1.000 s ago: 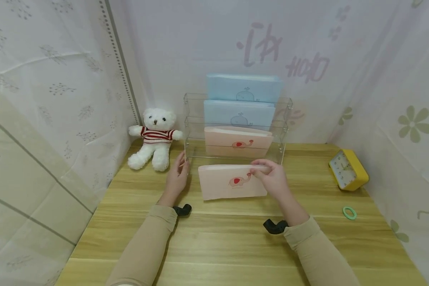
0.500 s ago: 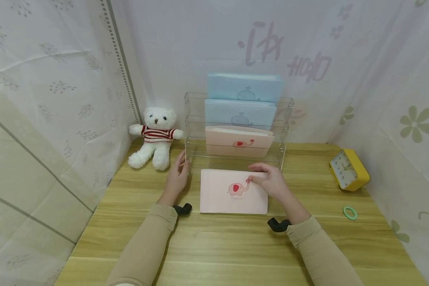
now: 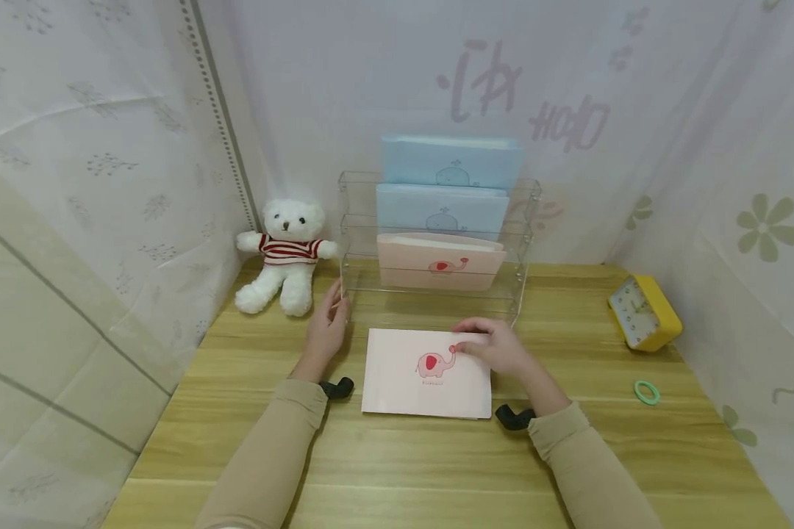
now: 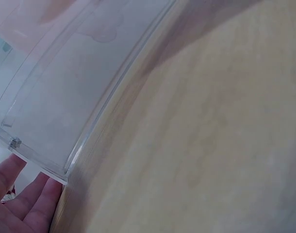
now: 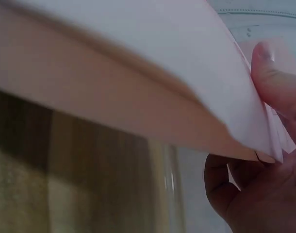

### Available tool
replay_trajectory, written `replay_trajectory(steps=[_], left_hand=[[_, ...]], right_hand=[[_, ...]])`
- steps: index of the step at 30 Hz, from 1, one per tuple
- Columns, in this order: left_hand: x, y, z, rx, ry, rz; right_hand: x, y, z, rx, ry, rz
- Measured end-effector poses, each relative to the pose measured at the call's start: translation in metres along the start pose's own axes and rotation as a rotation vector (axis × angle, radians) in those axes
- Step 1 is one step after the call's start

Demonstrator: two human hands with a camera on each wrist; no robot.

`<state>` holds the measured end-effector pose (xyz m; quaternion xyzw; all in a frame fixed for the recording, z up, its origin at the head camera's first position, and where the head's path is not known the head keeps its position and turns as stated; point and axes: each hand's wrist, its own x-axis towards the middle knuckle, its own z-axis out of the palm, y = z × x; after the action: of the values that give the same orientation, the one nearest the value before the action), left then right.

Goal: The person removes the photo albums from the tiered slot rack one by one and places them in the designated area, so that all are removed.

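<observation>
A pink envelope with a red elephant [image 3: 426,371] lies nearly flat on the wooden table [image 3: 397,455], in front of a clear acrylic rack [image 3: 437,290]. My right hand [image 3: 492,349] pinches its far right corner; in the right wrist view the thumb [image 5: 276,73] presses on top of the pink envelope [image 5: 153,68] and the fingers curl beneath. My left hand [image 3: 327,327] rests with straight fingers [image 4: 22,199] against the clear rack [image 4: 70,97] at its front left corner. The rack holds another pink envelope [image 3: 440,261] and two blue ones [image 3: 446,184].
A white teddy bear in a striped shirt [image 3: 284,257] sits left of the rack. A yellow clock [image 3: 643,312] and a green ring [image 3: 646,392] lie at the right. Curtained walls close in the table on three sides.
My right hand has drawn the pink envelope away from the rack toward me and lowered it from tilted to nearly flat on the table. My left hand has stayed at the rack's corner.
</observation>
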<state>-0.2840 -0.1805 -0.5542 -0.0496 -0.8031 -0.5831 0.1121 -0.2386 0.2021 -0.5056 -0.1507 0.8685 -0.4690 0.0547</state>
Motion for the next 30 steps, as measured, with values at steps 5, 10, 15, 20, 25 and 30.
replay_trajectory(steps=[5,10,15,20,25,30], left_hand=[[0.000,0.000,0.001,0.002,0.003,-0.015],[0.000,0.001,0.000,-0.002,0.010,-0.019],[0.000,0.002,0.000,-0.005,-0.009,-0.016],[0.001,0.002,-0.001,0.004,-0.004,-0.007],[0.001,0.002,-0.001,0.016,0.006,0.006],[-0.002,0.002,-0.002,0.021,-0.010,-0.012]], right_hand=[[-0.006,0.009,0.006,0.024,0.011,-0.051],[-0.009,0.015,0.011,0.022,0.008,-0.033],[-0.011,0.021,0.015,0.022,0.002,-0.015],[-0.010,0.026,0.015,0.019,-0.005,-0.042],[-0.011,0.033,0.017,0.013,-0.027,-0.030],[-0.015,0.037,0.019,0.022,-0.067,0.024]])
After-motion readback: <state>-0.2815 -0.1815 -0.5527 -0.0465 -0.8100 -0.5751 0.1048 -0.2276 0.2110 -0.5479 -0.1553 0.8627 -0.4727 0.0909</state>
